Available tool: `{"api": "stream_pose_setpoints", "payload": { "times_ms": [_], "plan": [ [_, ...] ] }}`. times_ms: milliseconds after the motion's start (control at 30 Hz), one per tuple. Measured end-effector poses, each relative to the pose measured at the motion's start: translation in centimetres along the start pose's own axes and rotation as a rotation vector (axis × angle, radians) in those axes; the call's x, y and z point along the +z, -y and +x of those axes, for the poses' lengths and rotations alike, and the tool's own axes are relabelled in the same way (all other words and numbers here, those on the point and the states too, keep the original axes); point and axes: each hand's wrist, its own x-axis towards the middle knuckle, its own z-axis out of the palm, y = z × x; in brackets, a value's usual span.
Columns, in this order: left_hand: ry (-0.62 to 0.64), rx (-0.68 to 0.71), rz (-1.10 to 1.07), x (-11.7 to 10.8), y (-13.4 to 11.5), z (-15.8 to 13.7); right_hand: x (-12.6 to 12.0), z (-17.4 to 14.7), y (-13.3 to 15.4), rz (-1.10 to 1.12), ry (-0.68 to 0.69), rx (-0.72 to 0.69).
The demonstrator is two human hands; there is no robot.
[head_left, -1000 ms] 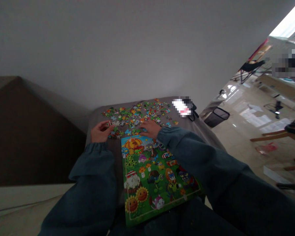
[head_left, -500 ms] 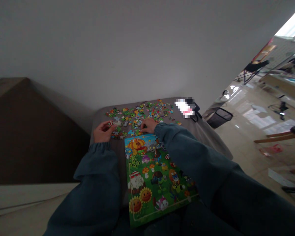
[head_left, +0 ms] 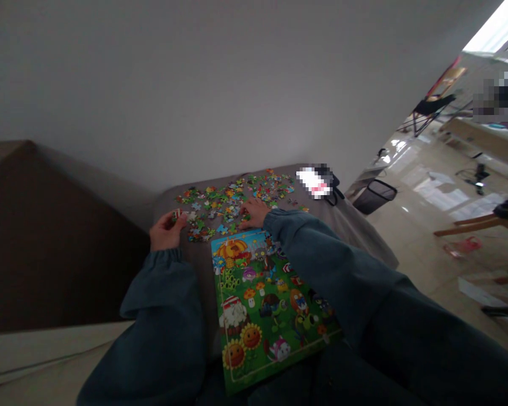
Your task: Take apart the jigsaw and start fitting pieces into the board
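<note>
And here we are at the scatter of jigsaw pieces (head_left: 222, 194), a bright jumble of green, orange, blue and grey, strewn across the far half of the counter (head_left: 342, 220). Off to their left, the left hand (head_left: 166, 232) has its grip clamped on a striped piece (head_left: 177, 214), red and white, with a pale bit poking past the fingertips. The right hand (head_left: 256, 213) is down among the pile, thumb and fingers apart over it. Nearest the wearer lies the picture board (head_left: 275, 316), glossy green under a strip of blue sky, a big orange pumpkin up top and 2 smiling sunflowers (head_left: 250, 336) in the near left corner!

Grey cloth drapes the counter, pushed against a plain wall (head_left: 237, 84); a blurred white item (head_left: 313, 180) sits at its far right. Beyond, a black bin (head_left: 375, 196) and a folding chair (head_left: 434, 105) on the shiny floor (head_left: 419, 223)
</note>
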Motion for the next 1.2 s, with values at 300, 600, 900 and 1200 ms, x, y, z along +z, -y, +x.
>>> {"api": "stream_pose_setpoints", "payload": {
  "times_ms": [300,600,900,1200],
  "plan": [
    [0.019,-0.014,0.069,0.4,-0.8,-0.7,-0.4,-0.6,0.0,0.020,-0.072,0.087],
    [0.015,-0.043,0.120,0.7,-2.1,-1.5,0.1,-0.4,-0.1,0.011,-0.050,0.080],
    [0.072,-0.060,0.119,1.2,-3.3,-2.3,0.8,1.1,0.6,-0.022,-0.106,0.039],
    [0.098,-0.042,0.171,1.1,-3.6,-2.5,0.8,0.5,2.0,-0.061,-0.078,-0.149]
  ]
}}
